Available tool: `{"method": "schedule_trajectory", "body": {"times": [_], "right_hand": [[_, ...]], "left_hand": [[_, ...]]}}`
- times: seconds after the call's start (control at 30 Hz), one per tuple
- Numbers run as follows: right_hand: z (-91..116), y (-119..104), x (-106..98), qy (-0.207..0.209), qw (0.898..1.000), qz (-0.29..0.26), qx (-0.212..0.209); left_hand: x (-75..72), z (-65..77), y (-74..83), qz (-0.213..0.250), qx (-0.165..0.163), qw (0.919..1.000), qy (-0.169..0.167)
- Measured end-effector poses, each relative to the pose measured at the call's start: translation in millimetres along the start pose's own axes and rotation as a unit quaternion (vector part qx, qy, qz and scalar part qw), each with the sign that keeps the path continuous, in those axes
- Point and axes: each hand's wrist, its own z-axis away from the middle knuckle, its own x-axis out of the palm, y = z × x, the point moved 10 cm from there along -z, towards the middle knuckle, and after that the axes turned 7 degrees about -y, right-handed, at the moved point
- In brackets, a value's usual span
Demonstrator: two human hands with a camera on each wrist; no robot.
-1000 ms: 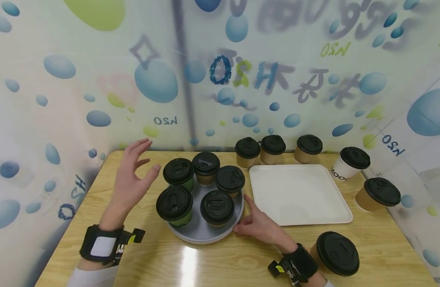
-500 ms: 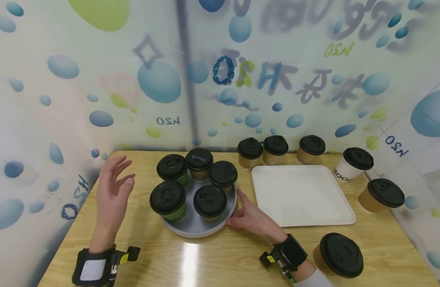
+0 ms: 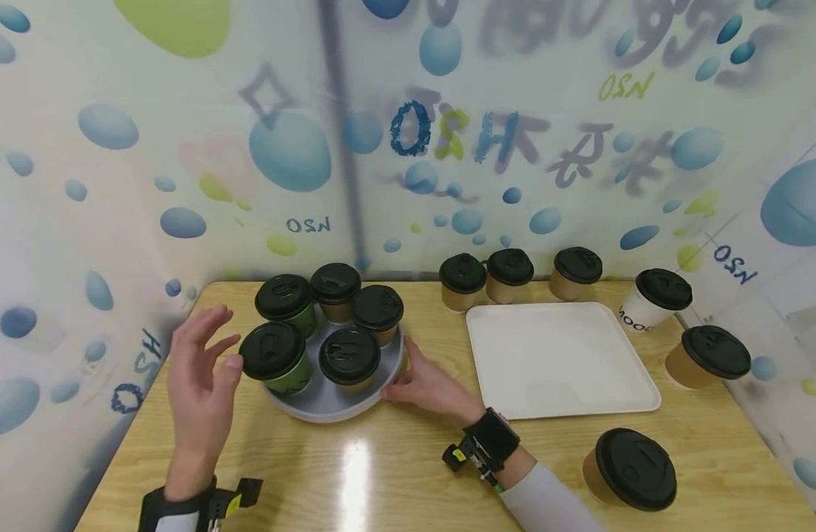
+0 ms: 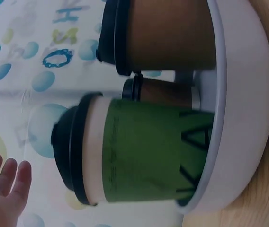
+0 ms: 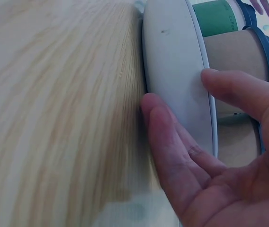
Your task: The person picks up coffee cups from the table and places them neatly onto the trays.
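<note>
A round grey tray (image 3: pixel 324 412) stands on the left part of the table, bearing several lidded paper coffee cups. Two are green cups (image 4: pixel 148 151); the others are brown cups (image 5: pixel 238 59), all with black lids. My right hand (image 3: pixel 430 384) grips the tray's right side. In the right wrist view its thumb (image 5: pixel 227 82) lies at the rim and the fingers press low on the outer wall. My left hand (image 3: pixel 201 384) hovers left of the tray with loosely bent fingers, holding nothing. It appears close to the front green cup (image 3: pixel 278 358); whether they touch is unclear.
A white rectangular tray (image 3: pixel 560 362) lies right of the round one. Behind it stand brown lidded cups (image 3: pixel 461 284). A white cup (image 3: pixel 650 299) and another brown cup (image 3: pixel 700 358) stand to its right, one more cup (image 3: pixel 627 469) in front. A printed curtain (image 3: pixel 408 199) backs the table.
The round tray with its cups has slid left, my right hand moving along with it. My left hand has drawn back left and lower, away from above the table's middle.
</note>
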Motion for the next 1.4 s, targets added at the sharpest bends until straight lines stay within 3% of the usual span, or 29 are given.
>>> {"method": "schedule_trajectory", "body": {"times": [0.23, 0.33, 0.6, 0.7, 0.8, 0.93, 1.03, 1.13, 1.4], "right_hand": [[-14, -13, 11, 0.001, 0.999, -0.018, -0.04], [-18, -14, 14, 0.002, 0.999, -0.025, -0.038], [-30, -19, 19, 0.007, 0.999, -0.012, -0.052], [-33, -22, 21, 0.006, 0.998, -0.028, -0.062], [-29, -17, 18, 0.016, 0.999, -0.021, -0.041], [-11, -8, 2, 0.053, 0.997, 0.048, 0.013], [9, -11, -13, 0.081, 0.992, 0.095, 0.027], [29, -17, -25, 0.099, 0.987, 0.126, 0.021], [79, -37, -42, 0.125, 0.973, 0.194, -0.002]], "left_hand": [[11.7, 3.2, 11.0, 0.015, 0.029, 0.9995, -0.005], [20.4, 3.1, 16.3, 0.023, 0.043, 0.9987, -0.013], [61.0, 4.1, 27.3, -0.033, 0.082, 0.9932, -0.075], [77.9, 4.2, 31.2, -0.031, 0.097, 0.9903, -0.095], [95.8, 5.2, 33.8, -0.019, 0.105, 0.9877, -0.114], [118.2, 6.5, 33.6, -0.011, 0.105, 0.9847, -0.138], [133.5, 4.8, 31.1, -0.008, 0.091, 0.9837, -0.155], [149.1, 1.7, 22.5, -0.011, 0.055, 0.983, -0.175], [196.5, -8.4, -24.3, -0.027, -0.065, 0.9703, -0.231]]}}
